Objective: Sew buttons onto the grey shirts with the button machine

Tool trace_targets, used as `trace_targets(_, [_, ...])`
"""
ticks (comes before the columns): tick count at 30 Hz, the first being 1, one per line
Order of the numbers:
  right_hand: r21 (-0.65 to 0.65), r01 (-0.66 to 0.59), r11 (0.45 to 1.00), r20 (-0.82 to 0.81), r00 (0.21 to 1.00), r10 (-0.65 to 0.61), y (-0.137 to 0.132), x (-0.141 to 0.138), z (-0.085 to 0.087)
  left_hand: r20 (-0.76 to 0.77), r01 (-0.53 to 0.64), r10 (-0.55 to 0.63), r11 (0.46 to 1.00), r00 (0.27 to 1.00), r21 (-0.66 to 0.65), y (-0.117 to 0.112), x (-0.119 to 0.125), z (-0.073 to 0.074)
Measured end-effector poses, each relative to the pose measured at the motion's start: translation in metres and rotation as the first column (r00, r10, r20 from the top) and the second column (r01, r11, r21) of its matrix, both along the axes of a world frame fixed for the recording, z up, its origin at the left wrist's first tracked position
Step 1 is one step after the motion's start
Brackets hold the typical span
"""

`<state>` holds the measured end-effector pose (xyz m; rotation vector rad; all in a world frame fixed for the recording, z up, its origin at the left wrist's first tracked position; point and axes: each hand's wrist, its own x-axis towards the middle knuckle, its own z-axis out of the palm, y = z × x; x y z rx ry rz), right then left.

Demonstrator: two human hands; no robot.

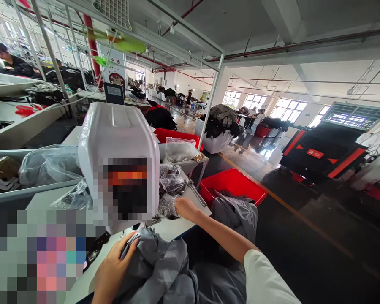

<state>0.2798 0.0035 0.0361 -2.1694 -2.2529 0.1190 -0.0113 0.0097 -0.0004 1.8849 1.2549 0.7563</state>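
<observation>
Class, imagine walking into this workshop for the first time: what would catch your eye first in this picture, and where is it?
The bulky white sewing machine dominates the centre foreground. Below it, the left hand grips a grey garment, while the right hand is at small plastic bags on the table. To the right, a bright red plastic crate sits on the floor, with a large black machine with red trim beyond.

A white machine (pixel 114 143) stands on my table (pixel 174 228), near its far edge. Past the table's right edge sits a red crate (pixel 231 185), and beyond that a white bin (pixel 213 141) heaped with dark clothes (pixel 220 122). A black cabinet with screens (pixel 324 145) stands further right. Far left, a co-worker (pixel 9 59) sits at a bench.
</observation>
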Motion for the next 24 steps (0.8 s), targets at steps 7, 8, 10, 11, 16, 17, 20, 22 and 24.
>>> trace_targets(7, [-0.014, -0.027, 1.0, -0.024, 0.999, 0.027, 0.0042, -0.0013, -0.0023, 0.0, -0.008, 0.008, 1.0, 1.0, 0.023, 0.0004, 0.0003, -0.0026])
trace_targets(8, [-0.005, -0.028, 1.0, -0.044, 0.999, 0.028, 0.0048, -0.0016, -0.0026, 0.001, -0.009, 0.009, 1.0, 1.0, 0.025, 0.0003, 0.0002, -0.0029])
trace_targets(10, [0.022, -0.029, 0.999, -0.095, 0.995, 0.031, 0.0061, -0.0023, -0.0027, 0.006, -0.007, 0.007, 1.0, 1.0, 0.031, 0.0002, 0.0002, -0.0028])
trace_targets(11, [0.04, -0.027, 0.999, -0.124, 0.992, 0.031, 0.0067, -0.0027, -0.0023, 0.01, -0.007, 0.007, 0.999, 1.0, 0.034, 0.0, 0.0002, -0.0025])
trace_targets(16, [0.139, 0.011, 0.99, -0.287, 0.957, 0.03, 0.006, -0.0036, 0.0021, 0.002, -0.012, 0.012, 0.999, 1.0, 0.045, -0.0007, 0.0007, 0.0])
trace_targets(17, [0.15, 0.016, 0.989, -0.322, 0.946, 0.033, 0.0051, -0.0033, 0.003, -0.009, -0.015, 0.016, 0.999, 1.0, 0.042, -0.0009, 0.0007, 0.0004])
trace_targets(20, [0.157, 0.037, 0.987, -0.415, 0.909, 0.032, 0.0022, -0.0018, 0.0048, -0.029, -0.024, 0.025, 0.999, 0.999, 0.035, -0.0012, 0.0005, 0.0008])
trace_targets(22, [0.156, 0.065, 0.986, -0.47, 0.883, 0.017, 0.0008, -0.0011, 0.0053, -0.025, -0.019, 0.02, 0.999, 1.0, 0.033, -0.0014, 0.0004, 0.0007])
trace_targets(24, [0.155, 0.091, 0.984, -0.524, 0.852, 0.003, -0.0004, -0.0012, 0.0056, -0.018, -0.013, 0.014, 0.999, 1.0, 0.029, -0.0016, 0.0003, 0.0006])
